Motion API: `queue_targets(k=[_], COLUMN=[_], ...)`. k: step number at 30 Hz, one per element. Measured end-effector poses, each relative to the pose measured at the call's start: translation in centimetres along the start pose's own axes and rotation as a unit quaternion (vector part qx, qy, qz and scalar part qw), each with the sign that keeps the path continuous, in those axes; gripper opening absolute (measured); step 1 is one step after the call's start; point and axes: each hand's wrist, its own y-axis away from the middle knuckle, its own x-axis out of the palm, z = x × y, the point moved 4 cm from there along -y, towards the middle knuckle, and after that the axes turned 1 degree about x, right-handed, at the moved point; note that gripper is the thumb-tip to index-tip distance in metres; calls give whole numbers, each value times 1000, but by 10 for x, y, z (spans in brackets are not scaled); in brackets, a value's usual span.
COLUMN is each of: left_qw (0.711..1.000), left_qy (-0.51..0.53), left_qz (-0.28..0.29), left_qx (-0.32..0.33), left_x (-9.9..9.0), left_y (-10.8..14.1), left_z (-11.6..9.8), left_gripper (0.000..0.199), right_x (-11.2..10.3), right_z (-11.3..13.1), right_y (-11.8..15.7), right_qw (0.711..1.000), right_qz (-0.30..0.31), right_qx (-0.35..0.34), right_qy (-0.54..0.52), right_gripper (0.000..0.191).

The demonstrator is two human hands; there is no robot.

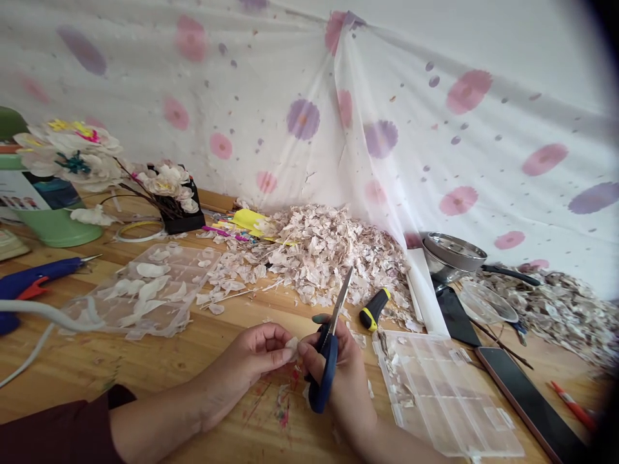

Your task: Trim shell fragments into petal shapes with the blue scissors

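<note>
Low over the middle of the table, my left hand (264, 351) pinches a small whitish flake (291, 345) between thumb and fingertips. My right hand (345, 367) is wrapped around dark blue-handled scissors (325, 361), whose blades point up and away from me. The right thumb and a fingertip also reach the flake's edge, so both hands meet there. Beyond the blades spreads a large heap of pale, papery flakes (329, 251). A black and yellow handle (374, 309) lies just past my right hand.
Left stand a clear compartment tray (178, 316) with white pieces, a blue glue gun (39, 280), a cable (43, 309) and white flowers (77, 154). To the right are another compartment tray (449, 399), a phone (527, 399), a metal bowl (452, 261) and a second flake heap (565, 309).
</note>
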Motion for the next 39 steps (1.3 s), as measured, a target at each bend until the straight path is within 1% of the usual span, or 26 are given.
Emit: queue_targets(k=[5,10,14,17,19,22,24,27,30,34,39], left_qw=[999,998,998,998,998,995,991,985,977,973,968], left_qy=[29,46,66,65,66,99,125,155,185,193,214], left_qz=[-12,-33,-15,-5,-8,-26,-49,-76,-91,-84,-53], left_qx=[5,-6,-17,-20,-18,-11,-3,17,47,92,123], left_x=[0,0,0,1,0,-2,-5,-9,-11,-12,-13], left_y=[-1,0,0,-1,-2,-3,-4,-6,-6,-6,-4], left_z=[0,-2,-2,-1,-1,0,-1,-8,-17,-28,-32], left_gripper=[24,27,24,24,24,25,26,28,30,27,24], right_x=[-3,-4,-4,-3,-4,-6,-6,-4,-3,-3,-4], right_z=[-2,-3,-4,-5,-4,-2,-1,-4,-9,-14,-14], right_y=[-2,-4,-3,-2,-2,-2,0,4,8,7,5], right_qw=[1000,1000,1000,1000,1000,999,998,991,985,974,953], right_qz=[-6,-2,0,7,7,0,17,76,120,153,170], right_qx=[2,6,9,12,10,11,26,51,39,-1,-53], right_qy=[0,-7,0,15,24,37,57,94,118,170,244], right_gripper=[51,58,54,56,58,57,54,56,57,54,54])
